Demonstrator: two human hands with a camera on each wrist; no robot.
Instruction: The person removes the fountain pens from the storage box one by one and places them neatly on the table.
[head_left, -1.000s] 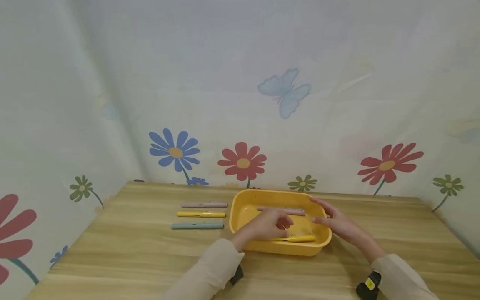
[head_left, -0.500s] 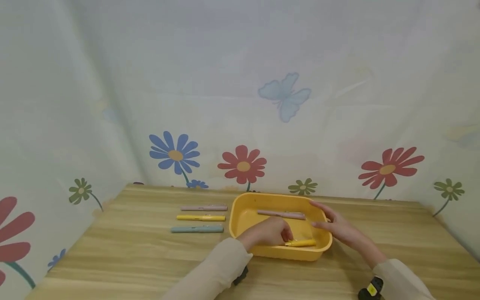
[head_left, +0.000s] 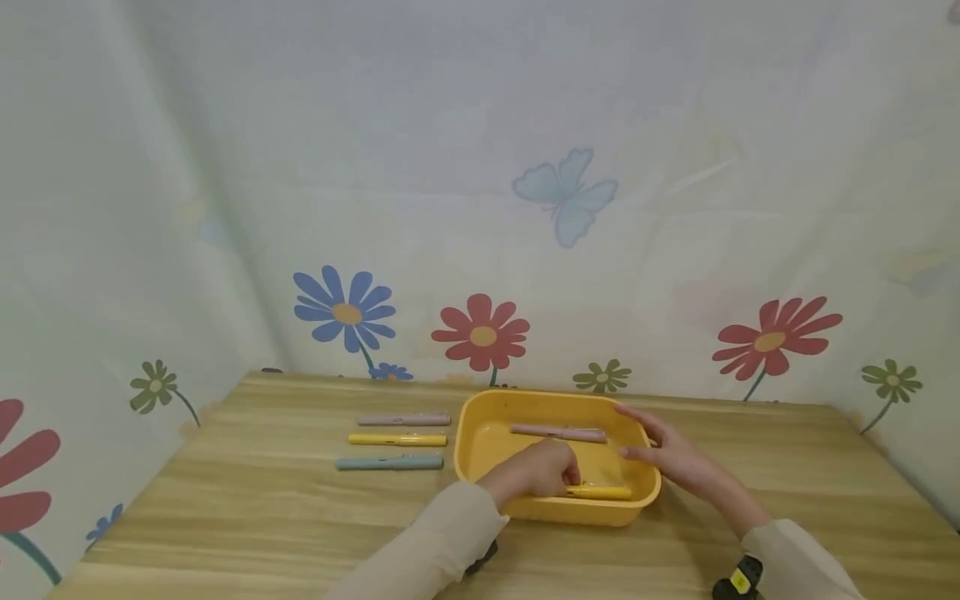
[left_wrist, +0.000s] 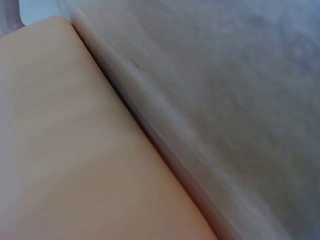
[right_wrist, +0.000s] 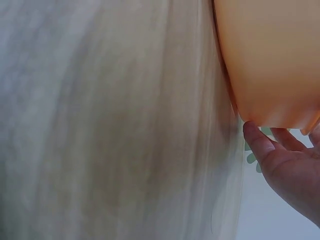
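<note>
A yellow plastic basket (head_left: 540,510) stands on the table. My left hand (head_left: 542,468) reaches over its near rim, with fingers curled at the left end of a yellow pen (head_left: 600,492); the fingertips and that end are hidden. A pale purple pen (head_left: 558,432) lies farther back inside the basket. At the right end my right hand (head_left: 678,460) holds the rim, thumb over the inner side. In the right wrist view, fingers (right_wrist: 257,140) touch the basket's outer wall (right_wrist: 275,65). The left wrist view shows the basket's outer wall (left_wrist: 85,140) but no clear view of the left hand.
Left of the basket, a pale purple pen (head_left: 403,419), a yellow pen (head_left: 397,439) and a grey-blue pen (head_left: 388,462) lie in a row on the wood-patterned table (head_left: 247,500). A flower-printed curtain (head_left: 420,208) stands behind the table.
My left hand has lowered into the basket and its fingers have curled in at the yellow pen's left end. The right hand keeps its place on the rim.
</note>
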